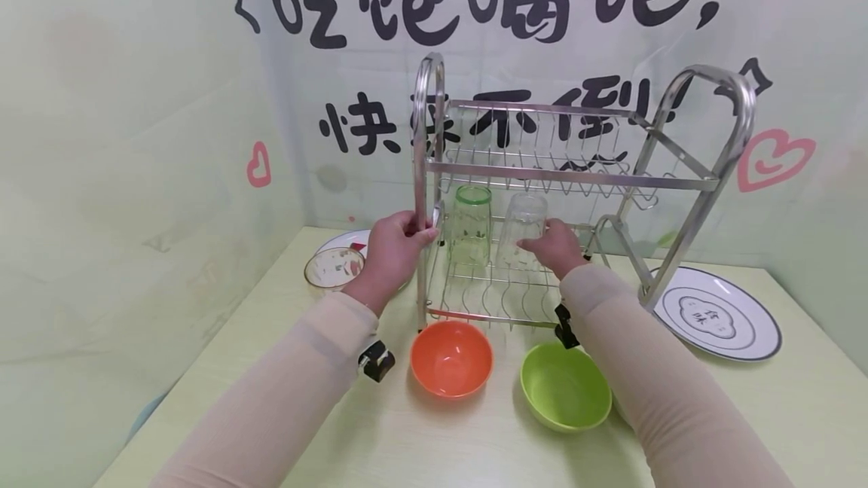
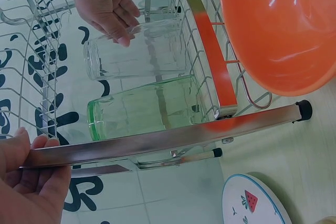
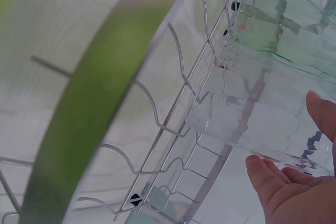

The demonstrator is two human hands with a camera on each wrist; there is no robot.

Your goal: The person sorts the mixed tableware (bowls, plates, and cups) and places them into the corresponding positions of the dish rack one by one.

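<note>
Head view shows a metal dish rack right of the centre of the frame, with two glasses side by side on its lower tier. Left of the rack's middle, the left hand curls its fingers round the left upright post, thumb on the near side. The right hand reaches in from the right and holds the clear glass, its thumb in front and the fingers along the far side; right wrist view puts this hand at the lower right, thumb and fingers parted by the glass's width. Just left of the clear glass, near the centre of the frame, is the green glass. Below the rack's front edge, an orange bowl sits at lower centre and a green bowl to its right, partly behind the right sleeve. An oval plate lies at the right, and a glass bowl with a brownish rim lies left of the left hand.
</note>
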